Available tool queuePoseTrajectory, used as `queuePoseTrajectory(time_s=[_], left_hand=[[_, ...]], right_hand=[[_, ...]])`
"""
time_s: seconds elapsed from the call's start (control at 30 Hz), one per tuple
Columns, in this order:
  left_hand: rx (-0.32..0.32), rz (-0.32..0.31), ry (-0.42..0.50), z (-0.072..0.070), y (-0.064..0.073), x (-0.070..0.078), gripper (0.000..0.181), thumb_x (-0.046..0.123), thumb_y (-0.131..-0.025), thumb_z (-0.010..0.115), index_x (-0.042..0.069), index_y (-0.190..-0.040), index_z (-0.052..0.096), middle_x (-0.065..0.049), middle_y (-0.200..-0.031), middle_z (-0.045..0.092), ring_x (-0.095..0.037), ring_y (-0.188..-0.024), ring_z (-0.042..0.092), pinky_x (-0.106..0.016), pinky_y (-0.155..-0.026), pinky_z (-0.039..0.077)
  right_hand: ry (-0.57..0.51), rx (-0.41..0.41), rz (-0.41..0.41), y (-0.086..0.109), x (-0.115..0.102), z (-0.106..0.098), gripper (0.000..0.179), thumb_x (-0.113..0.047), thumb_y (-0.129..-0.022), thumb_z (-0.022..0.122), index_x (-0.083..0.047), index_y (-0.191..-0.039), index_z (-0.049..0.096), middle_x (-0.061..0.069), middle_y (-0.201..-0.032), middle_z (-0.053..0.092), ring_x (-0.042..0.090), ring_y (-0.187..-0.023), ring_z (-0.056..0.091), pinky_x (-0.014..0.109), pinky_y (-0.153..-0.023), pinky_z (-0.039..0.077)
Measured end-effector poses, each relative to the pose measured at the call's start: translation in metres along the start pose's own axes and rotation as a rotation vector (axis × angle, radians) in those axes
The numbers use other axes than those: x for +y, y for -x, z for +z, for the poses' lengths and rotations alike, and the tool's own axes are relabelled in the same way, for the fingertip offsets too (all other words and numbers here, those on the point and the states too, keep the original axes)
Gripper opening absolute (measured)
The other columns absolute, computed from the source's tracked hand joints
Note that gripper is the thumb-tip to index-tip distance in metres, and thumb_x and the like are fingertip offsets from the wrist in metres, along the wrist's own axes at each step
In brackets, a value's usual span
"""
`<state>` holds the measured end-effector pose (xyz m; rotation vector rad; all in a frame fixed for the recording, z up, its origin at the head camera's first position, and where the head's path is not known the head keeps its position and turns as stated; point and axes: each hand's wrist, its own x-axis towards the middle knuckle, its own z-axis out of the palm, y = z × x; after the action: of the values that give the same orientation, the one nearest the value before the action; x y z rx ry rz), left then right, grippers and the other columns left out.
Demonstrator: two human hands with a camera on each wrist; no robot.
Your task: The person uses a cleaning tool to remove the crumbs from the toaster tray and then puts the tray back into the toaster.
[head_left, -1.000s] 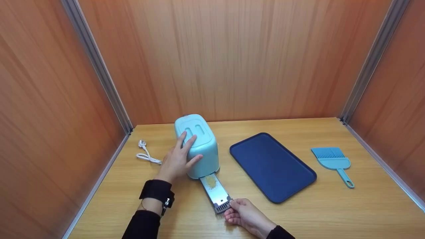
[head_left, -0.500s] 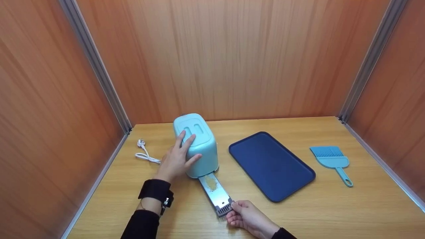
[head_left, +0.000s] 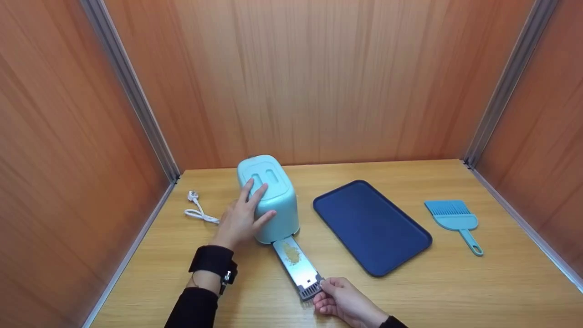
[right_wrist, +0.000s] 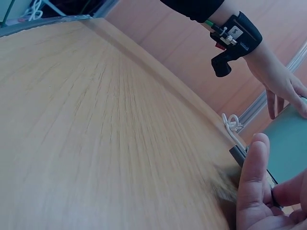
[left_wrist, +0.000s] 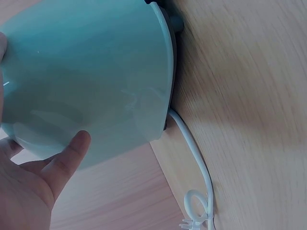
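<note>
Metal drawer (head_left: pixel 301 273) w/ crumbs (head_left: pixel 291 253): R hand (head_left: pixel 345 301) pinches its near right corner, L hand (head_left: pixel 239 219) spread on toaster (head_left: pixel 281 223); tilt/jerk could spill crumbs on table (head_left: pixel 455 296).

A crumb-strewn metal tray (head_left: pixel 302 272) juts from the upright pale-blue toaster (head_left: pixel 283 216).

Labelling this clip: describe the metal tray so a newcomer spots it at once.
On the wooden table, find the light-blue appliance that the left hand touches. From the base of its near end a narrow metal tray juts out, the right hand pinching its dark slotted end. Unlike the wide navy tray nearby, this one is silvery and carries yellowish crumbs.
</note>
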<state>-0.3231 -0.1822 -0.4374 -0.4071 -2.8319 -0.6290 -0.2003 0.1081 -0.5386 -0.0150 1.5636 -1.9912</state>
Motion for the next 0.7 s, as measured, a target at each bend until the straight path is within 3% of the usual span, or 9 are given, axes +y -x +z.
queuePoseTrajectory(time_s=[0.7], left_hand=[[-0.017, -0.003, 0.015, -0.001, -0.001, -0.001, 0.082, 0.071, -0.099, 0.060, 0.043, -0.169, 0.027, -0.007, -0.183, 0.009, -0.052, -0.149, 0.047, -0.072, -0.116, 0.043]], right_hand=[[-0.015, 0.026, 0.020, 0.020, -0.002, -0.011, 0.019, -0.013, -0.117, 0.036, -0.005, -0.108, 0.052, 0.000, -0.084, 0.067, 0.005, -0.072, 0.064, 0.017, -0.069, 0.056]])
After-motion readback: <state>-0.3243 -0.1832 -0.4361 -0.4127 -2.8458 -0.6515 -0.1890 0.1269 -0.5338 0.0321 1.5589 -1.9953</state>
